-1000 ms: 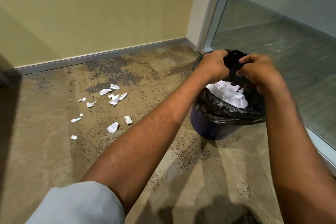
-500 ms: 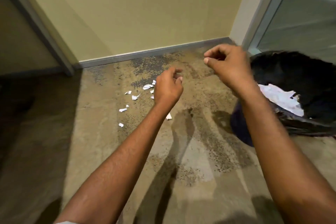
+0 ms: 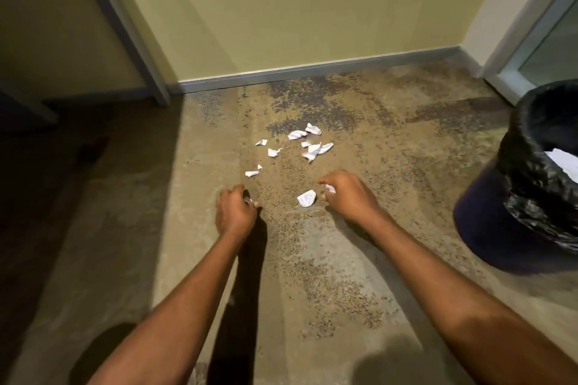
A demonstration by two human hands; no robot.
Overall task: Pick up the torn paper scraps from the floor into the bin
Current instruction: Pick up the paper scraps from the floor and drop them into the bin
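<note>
Several white torn paper scraps (image 3: 308,147) lie scattered on the speckled carpet ahead of me. My left hand (image 3: 234,211) is down at the floor, its curled fingertips pinching a small scrap (image 3: 248,199). My right hand (image 3: 348,195) is low too, thumb and fingers closed round another small scrap (image 3: 330,188). A larger printed scrap (image 3: 306,198) lies on the floor between my hands, just left of my right fingers. The dark bin (image 3: 500,228) with a black liner stands at the right, with white paper (image 3: 563,161) inside it.
A yellow wall with a grey skirting board (image 3: 312,70) runs behind the scraps. A glass door frame (image 3: 528,40) stands at the far right, behind the bin. At the left is a slanted grey post (image 3: 125,28) with dark shadowed floor beyond it.
Both hands left the bin and dropped to the floor on its left. They now close on scraps, and my view has turned left, away from the bin.
</note>
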